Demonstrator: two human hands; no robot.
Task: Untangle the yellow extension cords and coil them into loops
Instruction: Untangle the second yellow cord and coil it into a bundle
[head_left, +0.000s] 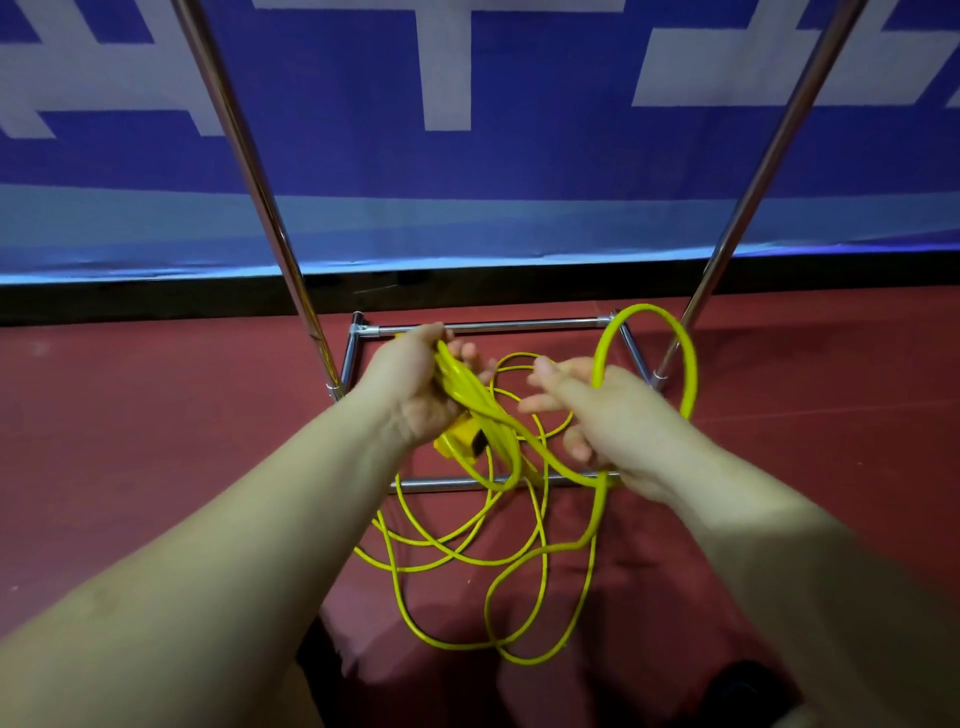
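Head view, logged as I see it from my station. Largest item: blue banner (363, 156) with pale block shapes across the far wall, hanging down to a black strip along the red floor (130, 441). Next, chrome rack frame (483, 328): two slanted uprights rise left and right, and a rectangular base of thin tubes sits on the floor beneath the hands.

Yellow extension cord (467, 561) lies in loose, overlapping loops on the floor, partly inside the base rectangle and partly crossing its near tube toward me. One large loop stands up in the air at right, arching over the far right corner of the base and coming down past the right wrist.

Left hand (415, 384) grips a bundle of several cord strands, fingers curled round them; a yellow socket block (457, 441) with a dark face hangs just below that fist.

Right hand (597, 415) is half curled, thumb up. Cord runs under its palm and the raised loop passes behind it; I cannot tell whether the fingers actually hold a strand.
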